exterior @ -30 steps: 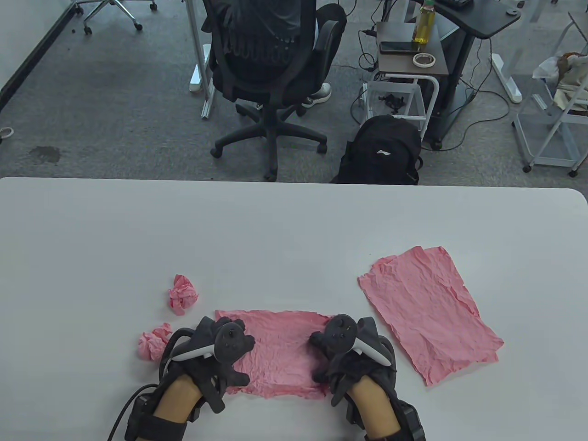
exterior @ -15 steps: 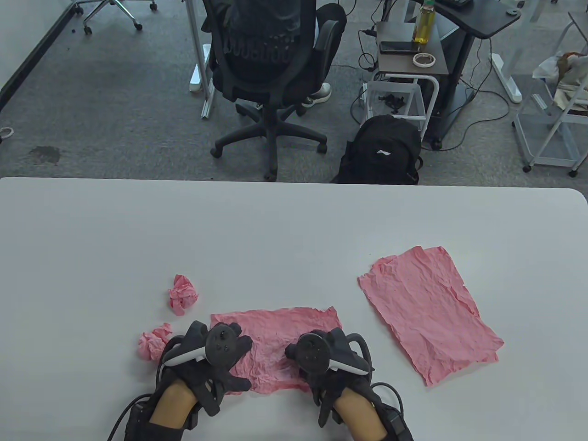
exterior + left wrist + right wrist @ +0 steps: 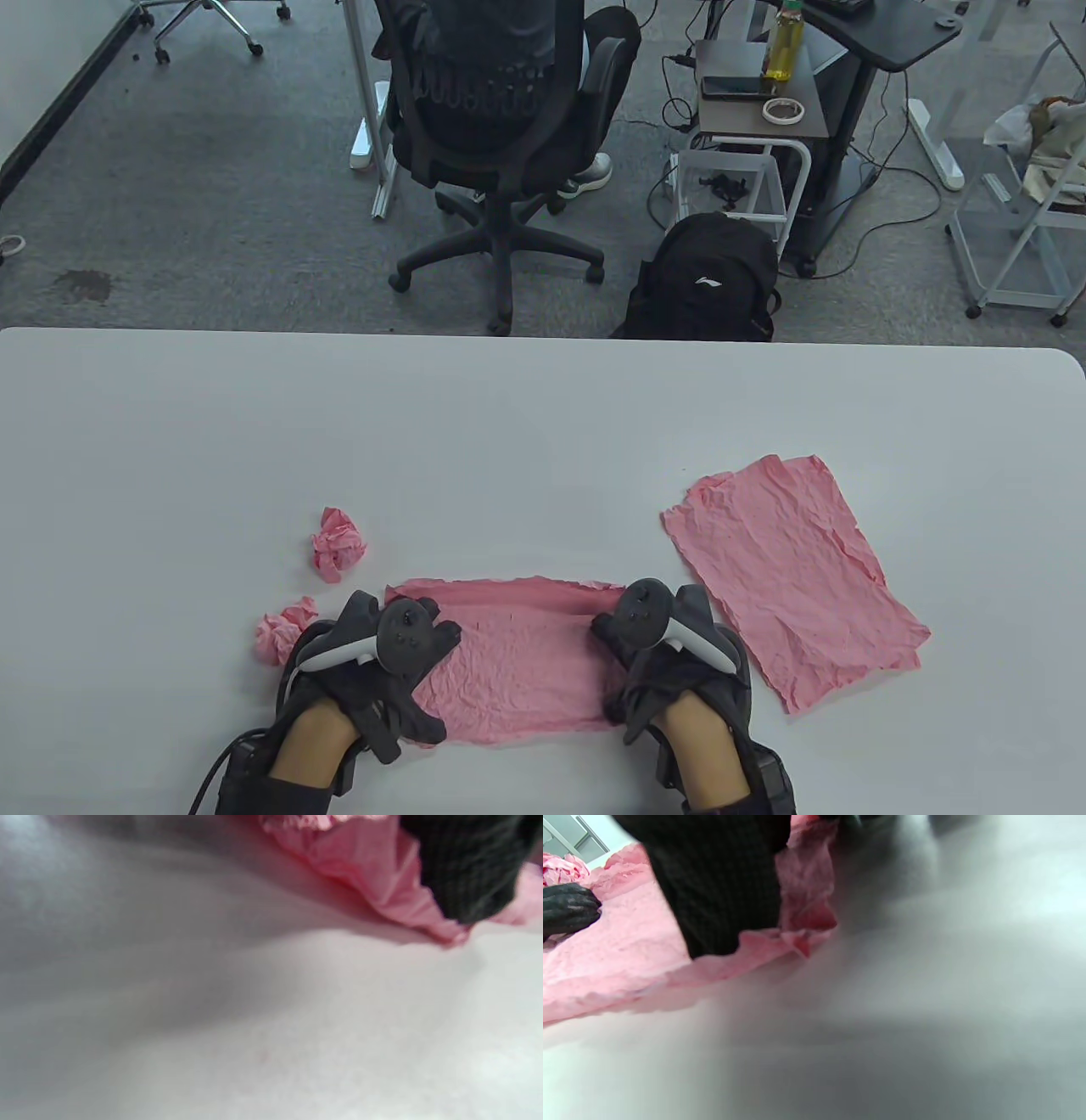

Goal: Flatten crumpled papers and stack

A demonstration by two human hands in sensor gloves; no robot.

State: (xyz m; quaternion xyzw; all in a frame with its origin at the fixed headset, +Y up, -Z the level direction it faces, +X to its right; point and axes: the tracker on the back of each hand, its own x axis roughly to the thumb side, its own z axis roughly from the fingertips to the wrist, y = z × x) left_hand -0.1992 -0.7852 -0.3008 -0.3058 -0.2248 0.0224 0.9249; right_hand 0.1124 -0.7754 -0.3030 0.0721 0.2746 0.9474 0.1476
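The right hand [image 3: 670, 654] has swept back out to the right end of the pink sheet [image 3: 517, 671], which now lies wider and flatter at the table's near edge. Both it and the left hand [image 3: 382, 662] pinch the sheet's ends, so this sheet looks nearly ready for the stack [image 3: 789, 577] at right, while two crumpled balls [image 3: 338, 543] wait at left

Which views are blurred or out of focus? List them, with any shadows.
Table view: sharp, evenly lit, with straight lines bowed by the wide lens. Left wrist view: soft throughout, the white table a blur, a broad shadow beside the pink paper sheet. Right wrist view: the paper's edge fairly clear near the gloved fingers, the table beyond smeared and shadowed.
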